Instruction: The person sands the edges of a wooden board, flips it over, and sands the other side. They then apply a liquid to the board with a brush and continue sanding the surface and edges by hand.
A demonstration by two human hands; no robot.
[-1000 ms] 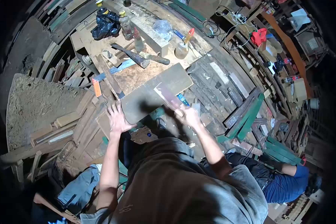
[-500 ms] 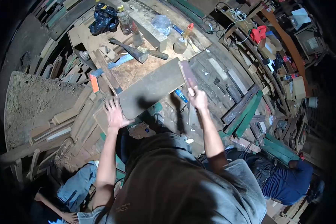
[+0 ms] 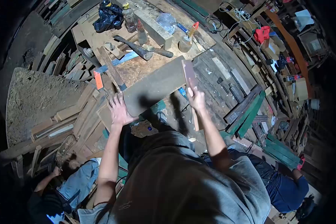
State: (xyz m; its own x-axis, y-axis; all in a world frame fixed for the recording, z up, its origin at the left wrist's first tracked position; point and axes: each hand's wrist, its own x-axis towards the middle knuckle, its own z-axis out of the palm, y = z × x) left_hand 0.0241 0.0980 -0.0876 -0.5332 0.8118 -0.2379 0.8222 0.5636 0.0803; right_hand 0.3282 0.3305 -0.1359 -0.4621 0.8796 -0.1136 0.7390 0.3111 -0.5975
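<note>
A grey-brown wooden plank (image 3: 156, 82) lies slantwise across the work surface in front of me. My left hand (image 3: 120, 110) rests on its left end, fingers spread and nothing in the grip. At the plank's right end, my right hand (image 3: 196, 100) is closed around the near end of a flat strip with a purplish face (image 3: 189, 72). That strip lies against the plank's end; the frames do not show what it is made of. Beyond the plank are a hatchet-like tool (image 3: 138, 50) and a wooden-handled tool (image 3: 160, 51).
At the back are a black plastic bag (image 3: 108, 18), a glass jar (image 3: 130, 19), a thick wooden beam (image 3: 153, 30) and a pot with a brush (image 3: 185, 44). An orange-handled square (image 3: 98, 80) lies left. Green boards (image 3: 250, 114) are on the right. Two people are nearby, one each side.
The view has shifted slightly. My left hand stays on the plank and my right hand keeps hold of the strip at its end. The person at lower left has raised a hand.
</note>
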